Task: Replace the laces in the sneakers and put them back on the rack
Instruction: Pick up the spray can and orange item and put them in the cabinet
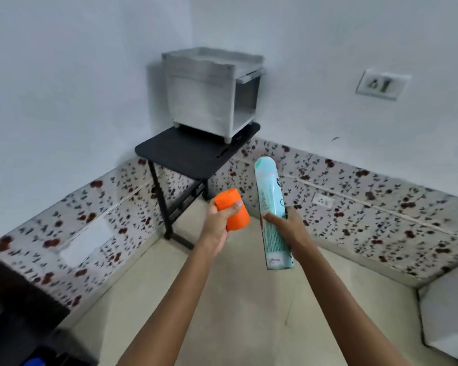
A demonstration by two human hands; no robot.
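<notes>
in the corner: rack (209, 93) stands on the black worktop (185, 151), close to both walls.
left grip (217, 223): curled round an orange cap (236, 210), probably the can's lid, kept clear of its top.
right grip (291, 233): wrapped round the lower half of a teal can (271, 207), near upright, just beside the cap.
sneakers: none in view, nor laces; lacing looks not yet begun.

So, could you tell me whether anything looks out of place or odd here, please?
Yes: no sneakers or laces are in view. The left hand grips an orange cap and the right hand holds a teal spray can, in front of the grey rack on the black table.
</notes>
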